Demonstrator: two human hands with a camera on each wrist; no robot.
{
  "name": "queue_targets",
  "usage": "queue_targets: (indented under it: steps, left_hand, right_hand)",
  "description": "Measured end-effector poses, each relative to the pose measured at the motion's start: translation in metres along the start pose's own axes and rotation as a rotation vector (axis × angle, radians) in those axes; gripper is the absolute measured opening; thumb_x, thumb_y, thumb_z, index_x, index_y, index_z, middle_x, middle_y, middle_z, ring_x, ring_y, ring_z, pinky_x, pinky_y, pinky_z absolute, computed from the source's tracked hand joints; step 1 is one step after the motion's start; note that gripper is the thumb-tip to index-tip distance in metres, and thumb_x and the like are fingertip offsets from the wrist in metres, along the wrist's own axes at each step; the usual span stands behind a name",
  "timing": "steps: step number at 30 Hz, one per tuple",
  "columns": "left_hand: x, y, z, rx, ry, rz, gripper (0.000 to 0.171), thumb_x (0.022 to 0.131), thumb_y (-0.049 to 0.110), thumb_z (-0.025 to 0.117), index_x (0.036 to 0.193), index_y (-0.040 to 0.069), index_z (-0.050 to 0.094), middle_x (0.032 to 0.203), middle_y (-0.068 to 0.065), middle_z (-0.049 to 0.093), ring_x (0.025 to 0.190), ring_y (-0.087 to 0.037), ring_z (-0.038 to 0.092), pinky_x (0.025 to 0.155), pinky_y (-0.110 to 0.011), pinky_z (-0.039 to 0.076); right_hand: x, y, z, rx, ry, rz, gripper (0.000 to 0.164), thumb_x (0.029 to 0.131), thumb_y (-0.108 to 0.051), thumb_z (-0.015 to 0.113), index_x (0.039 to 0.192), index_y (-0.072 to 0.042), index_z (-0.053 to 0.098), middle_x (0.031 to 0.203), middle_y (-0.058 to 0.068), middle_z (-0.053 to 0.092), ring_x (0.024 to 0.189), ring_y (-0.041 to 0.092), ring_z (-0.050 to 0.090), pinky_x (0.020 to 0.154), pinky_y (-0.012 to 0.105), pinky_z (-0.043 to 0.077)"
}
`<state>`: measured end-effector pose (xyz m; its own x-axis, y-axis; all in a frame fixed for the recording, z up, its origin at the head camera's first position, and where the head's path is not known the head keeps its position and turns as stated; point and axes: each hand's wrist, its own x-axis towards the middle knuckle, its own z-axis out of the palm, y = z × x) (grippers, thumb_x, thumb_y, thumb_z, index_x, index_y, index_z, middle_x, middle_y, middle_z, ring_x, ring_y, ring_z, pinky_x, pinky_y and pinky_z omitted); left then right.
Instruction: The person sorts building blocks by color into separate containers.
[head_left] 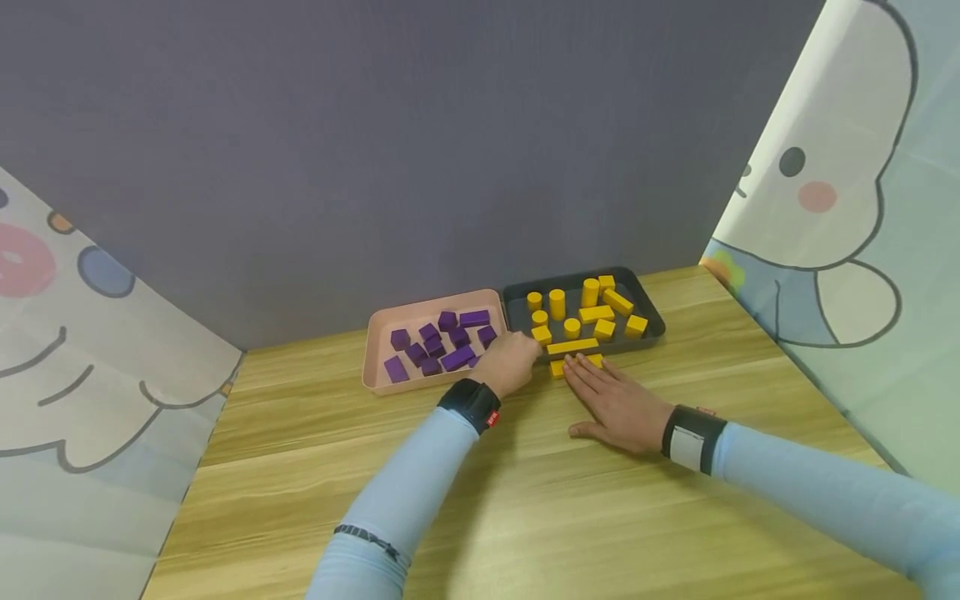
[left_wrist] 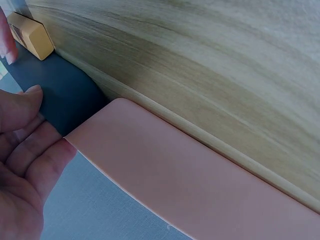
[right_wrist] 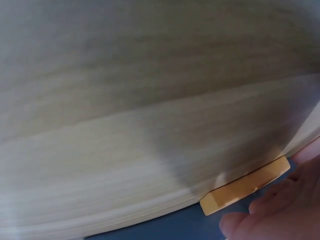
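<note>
My left hand is at the front left corner of the dark tray. Its thumb lies against the outer wall and its fingers curl over the rim, pinching it, as the left wrist view shows. Flat and stretched out, my right hand touches a yellow block with its fingertips. That block lies on the table along the tray's front wall; its long face shows in the right wrist view. Inside the dark tray are several yellow blocks, among them a long bar along the front, upright cylinders and cubes.
A pink tray holding several purple blocks stands against the dark tray's left side. Behind both trays rises a grey wall. Cartoon-printed panels flank the wooden table.
</note>
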<state>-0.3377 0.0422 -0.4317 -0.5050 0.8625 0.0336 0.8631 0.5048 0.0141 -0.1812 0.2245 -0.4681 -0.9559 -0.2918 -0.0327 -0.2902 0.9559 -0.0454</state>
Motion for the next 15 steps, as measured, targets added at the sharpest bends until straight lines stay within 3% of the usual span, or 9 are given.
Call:
queue_targets:
  steps: [8,15]
  left_hand:
    - [0.0008,0.0000,0.0004,0.004,0.005,-0.005,0.016,0.100,0.012,0.069,0.109,0.016,0.081,0.095,0.001,0.080,0.080,-0.013,0.071,0.081,-0.025,0.062]
    - [-0.0002,0.0005,0.0003,-0.004,-0.010,-0.019,0.017,0.101,0.012,0.068,0.112,0.016,0.081,0.095,0.001,0.080,0.078,-0.012,0.069,0.081,-0.025,0.062]
  right_hand:
    - [0.0002,0.0011,-0.0004,-0.006,-0.011,0.017,0.093,0.101,-0.066,0.051,0.164,-0.003,0.026,0.172,0.018,0.025,0.159,0.037,0.029,0.127,0.060,0.030]
    - [-0.0018,-0.0022,-0.0034,-0.049,0.029,0.025,0.088,0.102,-0.054,0.059,0.160,0.006,0.031,0.165,0.029,0.034,0.150,0.042,0.042,0.120,0.056,0.043]
